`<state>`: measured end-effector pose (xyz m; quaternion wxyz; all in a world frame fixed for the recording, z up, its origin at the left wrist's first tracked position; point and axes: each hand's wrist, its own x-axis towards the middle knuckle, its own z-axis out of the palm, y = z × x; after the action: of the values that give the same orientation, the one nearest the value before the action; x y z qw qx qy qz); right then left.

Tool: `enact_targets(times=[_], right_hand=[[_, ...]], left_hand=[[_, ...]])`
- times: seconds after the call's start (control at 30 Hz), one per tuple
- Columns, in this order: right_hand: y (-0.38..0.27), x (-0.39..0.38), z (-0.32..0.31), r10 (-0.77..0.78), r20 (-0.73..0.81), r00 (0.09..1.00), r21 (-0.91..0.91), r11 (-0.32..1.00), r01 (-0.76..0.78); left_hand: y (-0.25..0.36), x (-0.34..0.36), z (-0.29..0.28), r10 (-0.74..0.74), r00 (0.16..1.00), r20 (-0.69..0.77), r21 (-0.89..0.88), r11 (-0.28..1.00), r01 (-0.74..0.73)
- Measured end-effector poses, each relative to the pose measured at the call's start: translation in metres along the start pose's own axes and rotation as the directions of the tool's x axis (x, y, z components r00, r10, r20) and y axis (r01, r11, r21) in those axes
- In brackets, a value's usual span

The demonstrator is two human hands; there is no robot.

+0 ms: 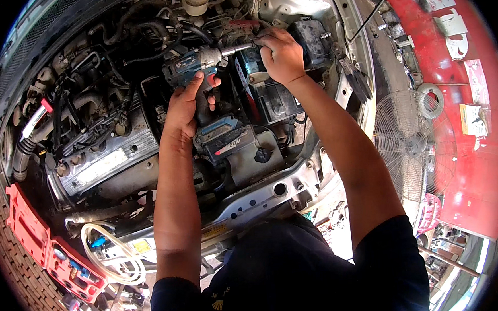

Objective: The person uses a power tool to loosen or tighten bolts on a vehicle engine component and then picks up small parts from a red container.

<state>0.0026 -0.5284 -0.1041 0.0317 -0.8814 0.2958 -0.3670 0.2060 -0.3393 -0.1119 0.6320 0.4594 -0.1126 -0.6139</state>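
Note:
My left hand (186, 105) grips the handle of a blue and black cordless impact wrench (189, 65) held over the engine bay, its battery pack (222, 137) hanging toward the front. A silver extension (232, 49) points right from the wrench's nose. My right hand (281, 55) has its fingers closed at the far end of this extension; exactly what they grip is hidden. Below my right hand sits the black car battery (278, 108), and a black box (307, 41) is just to its right.
The engine (106, 158) fills the left, with the front crossmember (252, 204) nearest me. An open red tool case (73, 271) and a coiled clear hose (115, 255) lie at lower left. A fan (408, 140) stands at right before a red panel (467, 182). A prop rod (376, 5) rises upper right.

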Motion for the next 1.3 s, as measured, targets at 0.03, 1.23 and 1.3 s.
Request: enact_targets(times=[0.03,1.23,1.3], right_hand=[[0.001,-0.001,0.001,-0.014,0.009,1.0,-0.006,1.0,0.014],[0.002,0.002,-0.004,-0.117,0.091,0.989,0.033,0.993,0.115],[0.0,0.002,-0.005,-0.126,0.081,0.989,0.024,0.992,0.124]], left_hand=[[-0.001,0.0,-0.001,0.0,1.0,-0.003,-0.008,1.0,0.0],[0.002,0.0,-0.001,0.031,0.999,0.006,-0.02,0.999,-0.031],[0.002,-0.001,-0.001,0.018,1.0,0.0,-0.023,1.0,-0.018]])
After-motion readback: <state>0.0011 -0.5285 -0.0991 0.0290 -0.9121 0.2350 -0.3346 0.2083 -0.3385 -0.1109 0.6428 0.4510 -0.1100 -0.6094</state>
